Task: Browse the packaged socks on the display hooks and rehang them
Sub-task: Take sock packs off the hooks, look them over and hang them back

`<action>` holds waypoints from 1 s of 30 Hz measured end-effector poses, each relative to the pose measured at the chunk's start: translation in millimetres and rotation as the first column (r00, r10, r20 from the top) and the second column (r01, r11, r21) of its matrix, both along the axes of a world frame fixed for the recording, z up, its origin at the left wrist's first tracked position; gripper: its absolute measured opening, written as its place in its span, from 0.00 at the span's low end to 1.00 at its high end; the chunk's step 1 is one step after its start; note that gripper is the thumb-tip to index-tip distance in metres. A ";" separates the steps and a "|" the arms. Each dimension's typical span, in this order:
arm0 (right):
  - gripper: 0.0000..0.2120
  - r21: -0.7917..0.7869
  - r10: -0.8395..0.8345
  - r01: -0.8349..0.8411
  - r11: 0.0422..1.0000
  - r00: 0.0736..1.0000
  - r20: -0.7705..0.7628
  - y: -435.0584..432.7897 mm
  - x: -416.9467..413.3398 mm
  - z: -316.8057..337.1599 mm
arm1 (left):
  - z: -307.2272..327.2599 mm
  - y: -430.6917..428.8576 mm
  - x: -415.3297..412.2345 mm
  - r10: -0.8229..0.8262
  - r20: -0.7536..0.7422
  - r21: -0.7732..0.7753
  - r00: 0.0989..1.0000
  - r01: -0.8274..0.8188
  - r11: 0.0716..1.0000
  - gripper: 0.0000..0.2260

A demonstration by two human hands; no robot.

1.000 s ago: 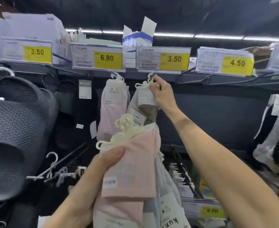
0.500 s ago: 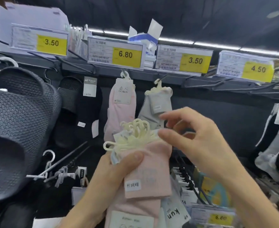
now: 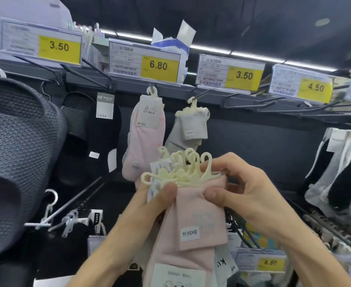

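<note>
Pink cotton fills the nearest part of the view: a bundle of socks [image 3: 193, 220], several pairs deep, with cream plastic hangers [image 3: 182, 170] fanned out along its top. The left hand [image 3: 147, 208] grips the bundle from its left side, thumb pressed flat on the front just under the hangers. Its other fingers are behind the bundle and hidden. The right hand [image 3: 247, 195] comes in from the bundle's right. Its thumb and curled fingers [image 3: 214, 194] pinch the front pair [image 3: 201, 204] at the top, by its hanger, as if to part it from the rest.

Above and behind the bundle, one grey pair [image 3: 191, 125] hangs on a hook [image 3: 201, 95], under a yellow 3.50 price tag [image 3: 230, 74]. Just above the bundle's left side, a pink pair [image 3: 143, 146] hangs under a 6.80 tag. Dark slippers [image 3: 15, 141] hang well to the bundle's left.

By my reading the task is in an early-to-middle stretch. One pair of this kind is on its hook, while the whole bundle is off the rack and in hand. Each pair has yet to be separated and hung.
</note>
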State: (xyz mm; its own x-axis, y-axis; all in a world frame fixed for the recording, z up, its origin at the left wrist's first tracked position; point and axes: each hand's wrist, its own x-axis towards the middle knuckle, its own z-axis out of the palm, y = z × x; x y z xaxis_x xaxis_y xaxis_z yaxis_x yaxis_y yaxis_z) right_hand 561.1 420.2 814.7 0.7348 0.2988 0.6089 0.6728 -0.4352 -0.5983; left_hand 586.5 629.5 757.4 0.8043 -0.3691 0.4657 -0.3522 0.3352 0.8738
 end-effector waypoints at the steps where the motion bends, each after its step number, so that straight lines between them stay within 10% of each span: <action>1: 0.15 0.011 0.016 -0.016 1.000 0.999 -0.029 0.3 0.3 -0.8 | -4.6 0.0 3.5 -0.025 0.020 0.011 0.999 0.025 1.000 0.30; 13: 0.10 0.472 0.342 -0.229 0.851 0.924 -0.169 -3.1 4.8 13.1 | -3.8 9.0 1.1 -0.015 -0.151 -0.156 0.988 -0.009 0.988 0.17; 19: 0.15 0.513 -0.040 0.083 0.854 0.995 -0.094 -15.5 61.9 55.0 | -10.6 27.8 -3.8 0.072 -0.305 -0.241 0.950 -0.150 0.959 0.28; 25: 0.17 0.387 -0.097 0.075 0.919 0.994 0.039 -0.4 111.8 82.6 | -1.3 27.9 -18.1 0.152 -0.259 -0.171 0.954 -0.201 0.965 0.07; 30: 0.11 0.328 -0.115 0.082 0.941 0.990 0.082 16.6 139.6 91.1 | -5.7 42.9 -26.9 0.217 -0.257 -0.121 0.942 -0.254 0.960 0.16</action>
State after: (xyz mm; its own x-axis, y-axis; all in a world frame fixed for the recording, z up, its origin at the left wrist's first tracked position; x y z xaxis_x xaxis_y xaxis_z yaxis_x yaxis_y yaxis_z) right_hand 700.7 436.7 905.8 0.6823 0.0035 0.7310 0.6988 -0.2969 -0.6508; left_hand 559.7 672.4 751.7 0.9538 -0.0960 0.2847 -0.2245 0.4020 0.8877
